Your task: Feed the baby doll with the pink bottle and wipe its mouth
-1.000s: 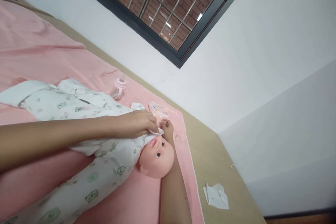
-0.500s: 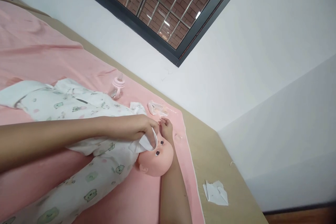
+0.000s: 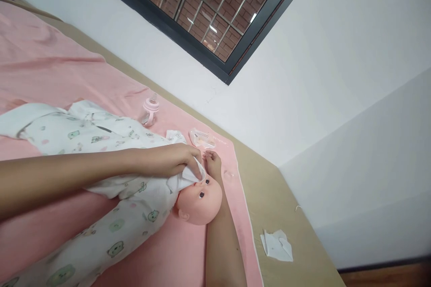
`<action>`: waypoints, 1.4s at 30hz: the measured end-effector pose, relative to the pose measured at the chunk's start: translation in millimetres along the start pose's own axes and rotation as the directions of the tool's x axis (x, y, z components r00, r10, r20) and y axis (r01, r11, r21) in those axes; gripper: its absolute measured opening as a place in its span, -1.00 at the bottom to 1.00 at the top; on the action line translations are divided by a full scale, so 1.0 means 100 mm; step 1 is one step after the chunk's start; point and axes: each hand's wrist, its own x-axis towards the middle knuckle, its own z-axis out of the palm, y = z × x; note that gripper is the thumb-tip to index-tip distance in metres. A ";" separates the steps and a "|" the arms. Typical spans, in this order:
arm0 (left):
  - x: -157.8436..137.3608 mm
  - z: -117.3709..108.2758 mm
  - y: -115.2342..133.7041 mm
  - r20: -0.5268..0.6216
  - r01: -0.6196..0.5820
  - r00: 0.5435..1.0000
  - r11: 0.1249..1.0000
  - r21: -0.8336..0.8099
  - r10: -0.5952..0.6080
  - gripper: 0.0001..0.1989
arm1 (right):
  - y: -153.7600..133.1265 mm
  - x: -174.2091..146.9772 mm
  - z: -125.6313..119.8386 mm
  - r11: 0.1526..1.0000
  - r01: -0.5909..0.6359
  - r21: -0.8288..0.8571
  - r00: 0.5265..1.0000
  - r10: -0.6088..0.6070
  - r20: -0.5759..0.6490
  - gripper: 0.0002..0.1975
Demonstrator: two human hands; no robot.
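Note:
A doll (image 3: 202,204) with a bald head lies on its back in a white sleepsuit (image 3: 114,132) printed with green animals. My left hand (image 3: 178,161) reaches across its chest and pinches a white wipe (image 3: 192,173), which is against the doll's lower face beside the mouth. My right forearm runs along the far side of the head and touches it. Past the doll's cheek, my right hand (image 3: 214,163) has its fingers loosely bent and apart, with nothing visible in them. The doll's chin and far cheek are partly hidden by the left hand and the wipe.
A pink blanket (image 3: 151,251) covers much of the tan mat (image 3: 261,179). A baby bottle (image 3: 150,110) with a pink collar and handle stands by the doll's shoulder. Near my right hand lies a clear packet (image 3: 202,138). A folded white wipe (image 3: 278,245) lies on the mat.
My left hand has moved the wipe slightly up and to the right across the doll's face, toward the far cheek. A bit of the mouth now shows. My right arm is still.

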 end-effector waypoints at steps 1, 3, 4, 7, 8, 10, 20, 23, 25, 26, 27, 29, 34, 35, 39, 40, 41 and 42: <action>0.00 0.00 -0.01 0.002 0.012 1.000 1.000 0.016 -0.012 -0.36 | 0.00 0.00 0.00 1.000 -0.001 -0.003 1.000 0.001 -0.001 -0.74; 0.01 0.00 -0.02 0.015 0.029 0.999 0.998 0.047 -0.029 -0.36 | 0.00 0.01 0.00 1.000 -0.003 -0.006 1.000 0.003 -0.002 -0.74; 0.01 0.00 -0.02 0.018 0.033 0.999 0.998 0.059 -0.034 -0.35 | 0.01 0.01 0.00 1.000 -0.003 -0.006 1.000 0.003 -0.001 -0.74; 0.02 0.02 -0.05 0.014 0.033 0.999 0.997 0.066 -0.034 -0.35 | 0.02 0.02 -0.01 1.000 -0.005 -0.006 1.000 0.005 0.004 -0.74; 0.02 0.03 -0.07 0.008 0.031 0.999 0.997 0.069 -0.031 -0.35 | 0.03 0.02 -0.01 1.000 -0.005 -0.006 1.000 0.005 0.004 -0.73; 0.03 0.04 -0.11 -0.011 0.024 1.000 0.996 0.083 -0.023 -0.36 | 0.03 0.02 -0.01 1.000 -0.006 -0.008 1.000 0.006 0.002 -0.73; 0.05 0.03 -0.18 -0.081 0.054 0.995 0.997 0.060 -0.049 -0.36 | 0.05 0.03 0.00 1.000 -0.001 -0.008 1.000 0.000 -0.007 -0.72; 0.04 -0.02 -0.15 -0.072 0.047 0.996 0.998 -0.038 -0.050 -0.40 | 0.04 0.03 0.00 1.000 0.007 -0.005 1.000 -0.007 -0.005 -0.75; 0.03 -0.04 -0.13 -0.071 0.028 0.997 0.994 -0.104 -0.036 -0.44 | 0.03 0.03 0.00 1.000 0.011 -0.005 1.000 -0.011 -0.005 -0.76; 0.02 -0.04 -0.13 -0.072 0.016 0.997 0.992 -0.128 -0.025 -0.45 | 0.03 0.02 0.00 1.000 0.013 -0.005 1.000 -0.013 -0.006 -0.76; 0.02 -0.04 -0.13 -0.067 0.001 0.998 0.989 -0.145 -0.011 -0.45 | 0.03 0.02 0.00 1.000 0.014 -0.005 1.000 -0.014 -0.006 -0.77; 0.01 -0.03 -0.13 -0.043 -0.027 0.999 0.985 -0.171 0.020 -0.45 | 0.03 0.02 0.00 1.000 0.018 -0.002 1.000 -0.018 -0.006 -0.78; 0.00 -0.02 -0.12 0.004 -0.058 0.998 0.986 -0.158 0.059 -0.45 | 0.05 0.03 0.00 1.000 0.024 0.005 1.000 -0.024 0.000 -0.78; 0.00 -0.02 -0.12 0.006 -0.058 0.998 0.988 -0.146 0.059 -0.45 | 0.05 0.03 0.00 1.000 0.023 0.007 1.000 -0.023 0.002 -0.78; 0.01 -0.01 -0.14 0.012 -0.049 0.999 0.992 -0.117 0.051 -0.45 | 0.05 0.04 0.00 1.000 0.016 0.010 1.000 -0.016 0.006 -0.79; 0.01 -0.01 -0.14 0.016 -0.047 0.999 0.992 -0.116 0.049 -0.45 | 0.05 0.04 0.00 1.000 0.015 0.010 1.000 -0.015 0.006 -0.79; 0.01 0.00 -0.15 0.017 -0.046 0.999 0.992 -0.115 0.048 -0.45 | 0.05 0.04 0.00 1.000 0.014 0.009 1.000 -0.014 0.006 -0.79; 0.01 0.00 -0.15 0.018 -0.045 0.999 0.992 -0.114 0.047 -0.45 | 0.05 0.04 0.00 1.000 0.012 0.009 1.000 -0.012 0.007 -0.79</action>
